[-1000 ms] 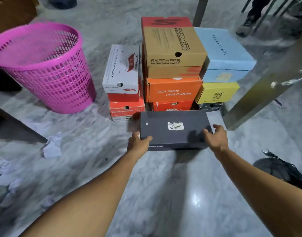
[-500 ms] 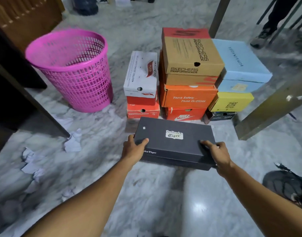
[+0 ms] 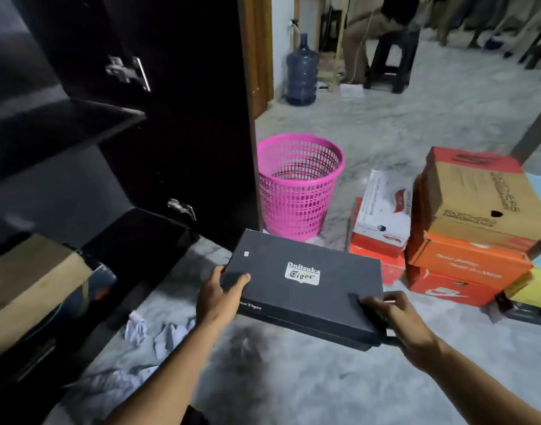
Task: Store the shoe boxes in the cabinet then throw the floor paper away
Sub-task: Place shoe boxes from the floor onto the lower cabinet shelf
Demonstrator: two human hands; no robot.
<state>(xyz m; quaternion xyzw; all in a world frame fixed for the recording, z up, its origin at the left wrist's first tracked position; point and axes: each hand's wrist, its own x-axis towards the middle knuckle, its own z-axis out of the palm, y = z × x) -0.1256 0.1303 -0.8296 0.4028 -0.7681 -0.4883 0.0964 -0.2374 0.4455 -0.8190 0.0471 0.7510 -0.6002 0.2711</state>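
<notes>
I hold a black Onitsuka Tiger shoe box [image 3: 306, 283] above the floor, tilted down to the right. My left hand [image 3: 220, 297] grips its left end and my right hand [image 3: 398, 320] grips its right end. At the left stands the dark cabinet [image 3: 115, 118] with its door open, shelves showing, and a brown box [image 3: 27, 280] on a low shelf. A stack of several shoe boxes [image 3: 465, 228] sits on the floor at the right. Crumpled white paper [image 3: 158, 331] lies on the floor by the cabinet's base.
A pink mesh bin [image 3: 296, 185] stands on the marble floor between the cabinet and the stack. Farther back are a blue water jug [image 3: 303, 72], a dark stool [image 3: 391, 56] and a seated person [image 3: 373, 29].
The black box has been lifted off the floor and carried left toward the cabinet. My view has swung left, so the open cabinet now fills the left side.
</notes>
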